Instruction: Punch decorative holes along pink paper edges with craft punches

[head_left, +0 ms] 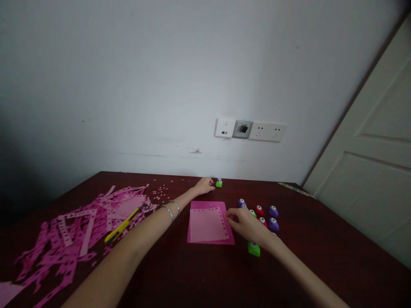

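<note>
At the table's far edge, my left hand (204,185) reaches beside a small green craft punch (218,184), its curled fingers a little apart with nothing visible in them. My right hand (245,221) is at the right edge of a light pink sheet (207,226), thumb and fingers pinched together. Whether something small is in that pinch, I cannot make out. Shapes punched along its top and right edges mark the light sheet, which lies on a darker pink sheet (197,205). Another green punch (253,249) sits just below my right wrist.
Several purple and red punches, such as a purple one (273,224), stand right of my right hand. Pink paper strips (64,239) pile up at left, with a yellow utility knife (123,225) and tiny cutouts (160,192). A wall with sockets (266,131) rises behind.
</note>
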Demonstrator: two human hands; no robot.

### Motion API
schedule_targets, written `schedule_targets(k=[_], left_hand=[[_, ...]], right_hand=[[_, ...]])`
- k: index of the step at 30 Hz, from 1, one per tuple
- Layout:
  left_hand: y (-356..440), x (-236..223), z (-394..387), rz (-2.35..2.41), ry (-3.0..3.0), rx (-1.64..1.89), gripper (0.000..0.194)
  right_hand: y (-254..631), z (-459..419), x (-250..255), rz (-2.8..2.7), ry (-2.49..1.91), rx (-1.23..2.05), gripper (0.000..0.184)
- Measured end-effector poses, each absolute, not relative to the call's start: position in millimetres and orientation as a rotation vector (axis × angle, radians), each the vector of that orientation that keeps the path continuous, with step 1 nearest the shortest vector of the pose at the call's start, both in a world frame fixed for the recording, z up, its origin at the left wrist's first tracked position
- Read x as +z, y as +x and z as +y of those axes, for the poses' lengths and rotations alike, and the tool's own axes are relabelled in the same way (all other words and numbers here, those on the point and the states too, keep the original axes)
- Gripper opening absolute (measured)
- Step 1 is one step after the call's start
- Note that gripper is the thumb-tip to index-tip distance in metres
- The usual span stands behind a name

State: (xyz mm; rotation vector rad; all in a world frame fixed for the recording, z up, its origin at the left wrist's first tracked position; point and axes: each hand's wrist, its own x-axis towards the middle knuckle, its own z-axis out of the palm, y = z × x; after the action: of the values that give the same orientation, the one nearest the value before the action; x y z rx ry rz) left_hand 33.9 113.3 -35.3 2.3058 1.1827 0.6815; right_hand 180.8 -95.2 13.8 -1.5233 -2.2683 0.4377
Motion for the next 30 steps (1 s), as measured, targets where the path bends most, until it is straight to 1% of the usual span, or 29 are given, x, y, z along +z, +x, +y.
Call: schedule_targets(k=[5, 12, 15, 22, 30], left_hand=[[54, -46, 139, 1.161, 2.341, 0.668, 0.028], [58, -52, 155, 1.088, 2.351, 0.629, 0.030], [59, -51, 157, 1.066, 2.348, 0.616, 0.032], [61, -49, 161, 1.036, 2.337, 0.611, 0.027], [52, -44, 143, 1.056, 2.281, 0.747, 0.026]], right_hand=[[182, -98, 13, -2.270, -1.545, 0.468, 0.024], [186, -98, 10, -2.265, -1.542, 0.499, 0.024], [186, -97, 12, -2.251, -1.549, 0.519, 0.024], [186, -99, 16, -2.234, -1.588, 0.533, 0.023], [188, -99, 20, -2.188, -1.577, 0.501, 0.023]])
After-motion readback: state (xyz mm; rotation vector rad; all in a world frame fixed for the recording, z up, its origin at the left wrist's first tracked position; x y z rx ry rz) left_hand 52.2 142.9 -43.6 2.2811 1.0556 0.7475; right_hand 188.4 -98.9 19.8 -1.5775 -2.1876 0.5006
